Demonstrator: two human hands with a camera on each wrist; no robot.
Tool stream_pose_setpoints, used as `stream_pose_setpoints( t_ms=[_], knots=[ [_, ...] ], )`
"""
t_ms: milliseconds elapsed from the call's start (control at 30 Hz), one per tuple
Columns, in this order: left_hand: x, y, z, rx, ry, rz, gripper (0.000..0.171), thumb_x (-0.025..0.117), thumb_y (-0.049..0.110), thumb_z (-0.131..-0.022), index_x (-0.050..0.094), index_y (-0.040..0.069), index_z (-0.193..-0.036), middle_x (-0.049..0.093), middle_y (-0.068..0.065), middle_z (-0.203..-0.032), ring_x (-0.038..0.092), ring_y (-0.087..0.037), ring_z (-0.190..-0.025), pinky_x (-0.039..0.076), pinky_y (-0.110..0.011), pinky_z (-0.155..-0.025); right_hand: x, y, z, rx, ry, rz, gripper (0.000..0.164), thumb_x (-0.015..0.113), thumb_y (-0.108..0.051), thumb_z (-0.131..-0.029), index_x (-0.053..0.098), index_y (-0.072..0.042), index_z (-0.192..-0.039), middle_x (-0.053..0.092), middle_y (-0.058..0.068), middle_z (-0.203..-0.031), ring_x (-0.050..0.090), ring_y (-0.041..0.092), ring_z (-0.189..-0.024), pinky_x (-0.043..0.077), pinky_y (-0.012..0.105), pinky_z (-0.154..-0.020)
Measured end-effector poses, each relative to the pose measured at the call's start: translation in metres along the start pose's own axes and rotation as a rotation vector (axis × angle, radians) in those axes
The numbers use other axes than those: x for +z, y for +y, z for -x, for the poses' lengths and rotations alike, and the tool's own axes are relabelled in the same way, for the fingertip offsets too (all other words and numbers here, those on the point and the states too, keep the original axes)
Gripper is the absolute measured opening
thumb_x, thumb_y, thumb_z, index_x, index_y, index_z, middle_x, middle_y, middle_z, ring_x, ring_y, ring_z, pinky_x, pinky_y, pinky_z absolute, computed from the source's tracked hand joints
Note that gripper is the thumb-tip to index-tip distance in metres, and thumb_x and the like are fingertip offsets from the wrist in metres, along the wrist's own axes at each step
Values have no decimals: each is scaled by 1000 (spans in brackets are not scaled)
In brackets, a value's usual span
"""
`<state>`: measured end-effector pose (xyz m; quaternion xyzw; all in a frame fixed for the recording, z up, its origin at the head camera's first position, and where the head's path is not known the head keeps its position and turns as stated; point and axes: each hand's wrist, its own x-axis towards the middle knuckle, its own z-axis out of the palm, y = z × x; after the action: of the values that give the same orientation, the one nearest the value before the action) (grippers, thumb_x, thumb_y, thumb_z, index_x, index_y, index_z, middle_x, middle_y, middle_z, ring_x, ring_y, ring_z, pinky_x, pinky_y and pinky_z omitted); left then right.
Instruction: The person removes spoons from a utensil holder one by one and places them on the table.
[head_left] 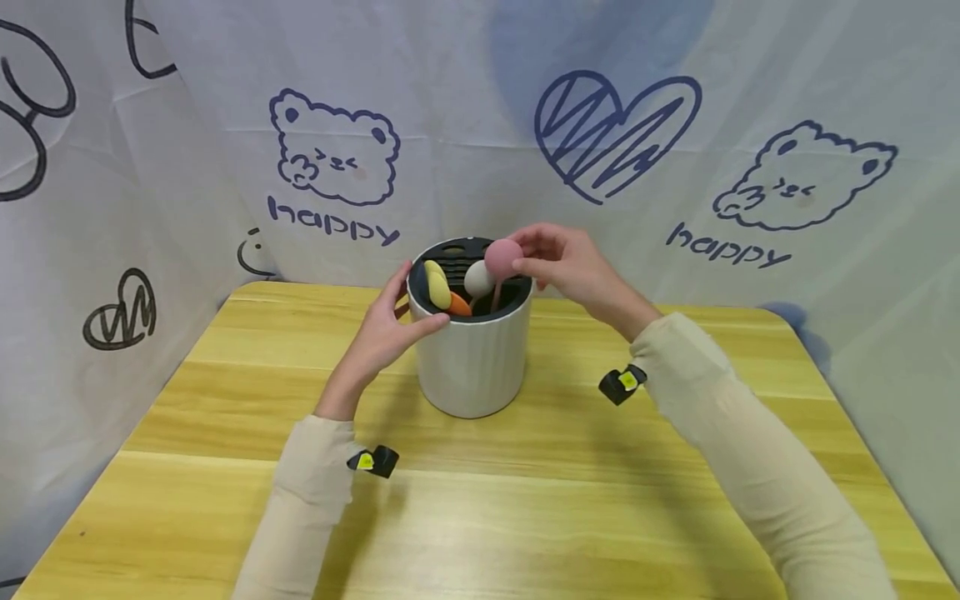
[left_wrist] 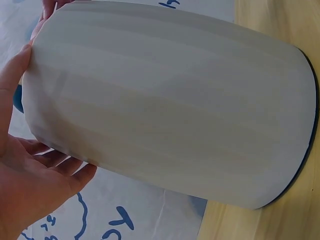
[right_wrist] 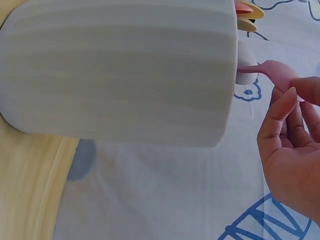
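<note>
A white ribbed utensil holder (head_left: 471, 367) with a black slotted top (head_left: 454, 250) stands upright on the table. My left hand (head_left: 384, 327) holds it at the upper left, thumb along the front rim and fingers round the side. At its right, my right hand (head_left: 568, 260) pinches the bowl of a pink spoon (right_wrist: 278, 73) between thumb and fingers. The spoon's handle runs down into the holder, its lower end hidden. Beside it in the opening are a white rounded utensil head (head_left: 477, 278), yellow utensil heads (head_left: 438, 287) and an orange one (head_left: 460, 306).
The holder is near the back of a wood-grain table (head_left: 480, 508). Close behind hangs a pale curtain (head_left: 465, 100) printed with bears and hearts, and it also runs along both sides. Small black devices (head_left: 622, 383) with yellow marks are at both wrists.
</note>
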<state>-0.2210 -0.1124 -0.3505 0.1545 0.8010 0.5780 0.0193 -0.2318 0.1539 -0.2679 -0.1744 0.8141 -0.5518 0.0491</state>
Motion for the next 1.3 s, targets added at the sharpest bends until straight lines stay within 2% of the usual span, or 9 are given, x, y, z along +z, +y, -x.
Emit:
stream_pose_setpoints(
  t_ms=[233, 433, 733, 933, 1200, 1300],
  knots=[
    [0, 2, -2, 27, -3, 2, 91, 72, 24, -86, 14, 7, -155, 18, -12, -159, 22, -26, -143, 26, -41, -114, -4, -4, 0, -97, 18, -21, 35, 60, -2, -94, 52, 0, -128, 61, 17, -109, 55, 30, -92, 49, 28, -64],
    [0, 3, -4, 28, -7, 9, 90, 71, 24, -87, 14, 9, -155, 17, -10, -159, 21, -25, -143, 26, -40, -114, -6, -10, 0, -103, 43, -14, 32, 62, -3, -93, 57, -2, -125, 62, 14, -110, 55, 34, -94, 49, 27, -64],
    [0, 3, -3, 35, 2, 28, 89, 70, 21, -87, 15, 8, -155, 18, -11, -158, 21, -25, -143, 25, -41, -114, -10, -23, -3, -133, 106, -15, 35, 63, -1, -92, 59, -1, -126, 61, 13, -110, 57, 22, -91, 49, 26, -64],
    [-1, 1, -3, 35, 11, 35, 89, 70, 20, -88, 14, 9, -155, 18, -11, -159, 21, -25, -143, 25, -40, -114, -12, -28, -5, -177, 132, -19, 37, 65, 4, -89, 60, 1, -126, 63, 14, -109, 57, 21, -92, 48, 24, -62],
    [0, -2, 0, 17, 14, 24, 90, 71, 24, -87, 15, 8, -155, 19, -11, -158, 22, -25, -143, 27, -40, -113, -13, -34, -4, -173, 171, -37, 40, 69, 3, -85, 63, 1, -124, 64, 10, -106, 58, 20, -93, 49, 25, -62],
    [0, -3, 1, 14, 16, 22, 90, 71, 24, -87, 15, 9, -155, 19, -11, -158, 22, -26, -143, 27, -41, -113, -14, -35, -4, -208, 179, -54, 40, 70, 4, -84, 63, 2, -124, 65, 9, -106, 58, 20, -92, 48, 23, -61]
  ],
)
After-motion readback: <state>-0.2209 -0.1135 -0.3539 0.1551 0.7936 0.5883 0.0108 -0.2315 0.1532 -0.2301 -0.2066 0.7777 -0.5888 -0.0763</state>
